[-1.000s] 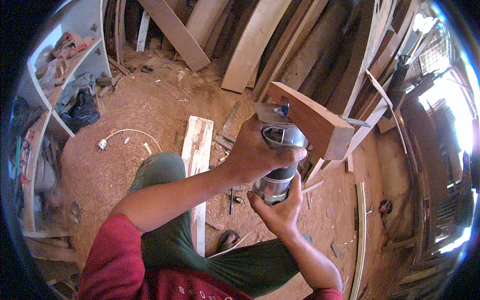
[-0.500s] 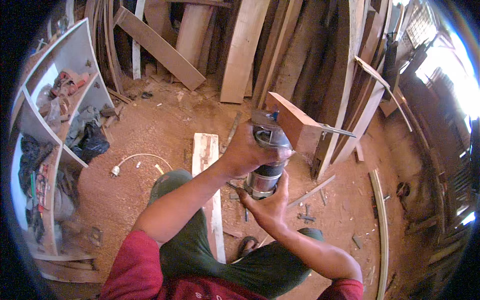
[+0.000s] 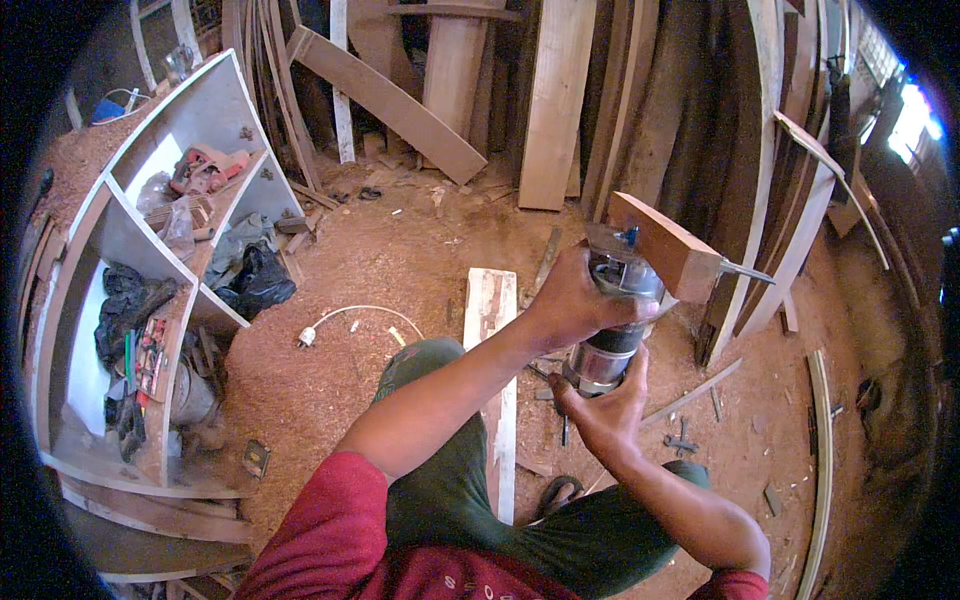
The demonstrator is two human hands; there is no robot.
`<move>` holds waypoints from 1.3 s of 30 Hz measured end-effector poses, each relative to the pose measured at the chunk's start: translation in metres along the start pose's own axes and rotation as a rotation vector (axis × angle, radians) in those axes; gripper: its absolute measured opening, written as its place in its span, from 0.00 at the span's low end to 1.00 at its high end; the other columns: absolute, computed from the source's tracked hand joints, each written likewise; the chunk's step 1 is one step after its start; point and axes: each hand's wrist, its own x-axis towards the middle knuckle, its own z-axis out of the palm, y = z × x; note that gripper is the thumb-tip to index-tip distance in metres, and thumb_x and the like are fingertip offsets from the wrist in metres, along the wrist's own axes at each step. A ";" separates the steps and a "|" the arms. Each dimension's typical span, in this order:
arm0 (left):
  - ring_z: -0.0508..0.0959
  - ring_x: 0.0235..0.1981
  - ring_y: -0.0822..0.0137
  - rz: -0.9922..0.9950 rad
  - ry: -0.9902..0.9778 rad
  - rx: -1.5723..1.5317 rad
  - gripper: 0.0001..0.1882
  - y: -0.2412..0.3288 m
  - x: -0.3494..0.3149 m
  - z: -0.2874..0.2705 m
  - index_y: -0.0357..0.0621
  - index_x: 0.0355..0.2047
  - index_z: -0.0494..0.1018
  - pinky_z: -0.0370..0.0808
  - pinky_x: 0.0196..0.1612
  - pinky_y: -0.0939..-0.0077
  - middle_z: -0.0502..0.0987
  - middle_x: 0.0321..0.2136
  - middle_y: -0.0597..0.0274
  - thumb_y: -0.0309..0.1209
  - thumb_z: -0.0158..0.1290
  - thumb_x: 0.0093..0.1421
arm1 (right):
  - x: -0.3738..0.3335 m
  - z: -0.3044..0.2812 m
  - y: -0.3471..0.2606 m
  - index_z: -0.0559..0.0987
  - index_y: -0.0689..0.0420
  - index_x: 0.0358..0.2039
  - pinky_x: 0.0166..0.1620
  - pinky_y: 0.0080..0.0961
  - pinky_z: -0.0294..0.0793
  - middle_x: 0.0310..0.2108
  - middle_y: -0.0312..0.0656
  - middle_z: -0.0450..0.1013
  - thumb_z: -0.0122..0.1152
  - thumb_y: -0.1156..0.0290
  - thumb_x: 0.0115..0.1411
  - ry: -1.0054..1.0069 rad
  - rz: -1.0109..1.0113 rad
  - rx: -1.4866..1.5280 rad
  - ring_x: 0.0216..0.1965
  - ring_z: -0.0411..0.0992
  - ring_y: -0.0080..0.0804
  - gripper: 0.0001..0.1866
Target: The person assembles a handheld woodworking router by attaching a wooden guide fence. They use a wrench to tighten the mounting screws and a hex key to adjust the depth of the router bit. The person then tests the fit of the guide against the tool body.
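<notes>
A trim router with a silver and black body and a clear base is held out in front of me, base end up. My left hand is wrapped round the clear base from the left. My right hand grips the silver motor end from below, thumb and fingers on either side. A reddish wooden block sits against the router's base. From the block's right end sticks a thin metal rod. Part of the base is hidden behind my left fingers.
A white shelf unit with bags and tools stands at left. A pale plank lies between my legs on the sawdust-covered floor. Nearby are a plug with cord and a loose metal tool. Boards lean at the back.
My view has turned left, so the whole scene sits further right in the picture. Both hands keep the same hold on the router.
</notes>
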 end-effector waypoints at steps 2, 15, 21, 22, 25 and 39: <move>0.78 0.38 0.71 0.001 0.001 0.030 0.31 0.000 0.000 -0.001 0.43 0.46 0.72 0.77 0.44 0.71 0.77 0.38 0.66 0.37 0.72 0.43 | 0.000 0.000 -0.001 0.62 0.62 0.55 0.52 0.39 0.73 0.46 0.51 0.71 0.80 0.63 0.41 0.001 -0.003 0.022 0.47 0.73 0.43 0.45; 0.78 0.40 0.70 -0.034 -0.017 -0.008 0.34 0.009 0.000 0.004 0.43 0.49 0.71 0.77 0.44 0.72 0.78 0.40 0.64 0.37 0.72 0.43 | 0.002 -0.004 0.005 0.63 0.62 0.56 0.52 0.40 0.73 0.46 0.53 0.71 0.80 0.63 0.41 0.003 -0.025 -0.019 0.49 0.73 0.46 0.46; 0.77 0.39 0.71 -0.052 -0.016 -0.020 0.33 0.011 -0.001 0.003 0.43 0.48 0.70 0.77 0.43 0.71 0.77 0.38 0.65 0.37 0.71 0.43 | 0.002 -0.003 0.000 0.62 0.62 0.56 0.52 0.39 0.73 0.46 0.51 0.71 0.79 0.65 0.41 0.000 -0.008 0.040 0.48 0.73 0.43 0.45; 0.77 0.39 0.71 -0.063 -0.010 -0.032 0.33 0.013 -0.002 0.004 0.43 0.47 0.70 0.77 0.43 0.71 0.77 0.37 0.65 0.38 0.72 0.43 | 0.002 -0.003 0.001 0.62 0.62 0.56 0.52 0.39 0.73 0.46 0.51 0.71 0.79 0.65 0.41 0.003 -0.020 0.045 0.48 0.73 0.43 0.45; 0.77 0.38 0.70 -0.061 -0.009 -0.072 0.32 0.010 0.000 0.006 0.43 0.45 0.70 0.77 0.43 0.71 0.76 0.36 0.66 0.38 0.72 0.42 | 0.003 -0.005 0.005 0.62 0.61 0.57 0.52 0.38 0.73 0.46 0.50 0.71 0.78 0.66 0.41 0.004 -0.043 0.041 0.48 0.72 0.42 0.45; 0.81 0.32 0.71 0.065 0.054 -0.037 0.23 0.014 -0.004 0.006 0.42 0.35 0.78 0.78 0.41 0.72 0.82 0.31 0.63 0.41 0.70 0.43 | 0.004 -0.009 0.004 0.64 0.60 0.54 0.50 0.39 0.73 0.44 0.50 0.72 0.78 0.64 0.40 -0.008 -0.031 -0.024 0.46 0.74 0.42 0.43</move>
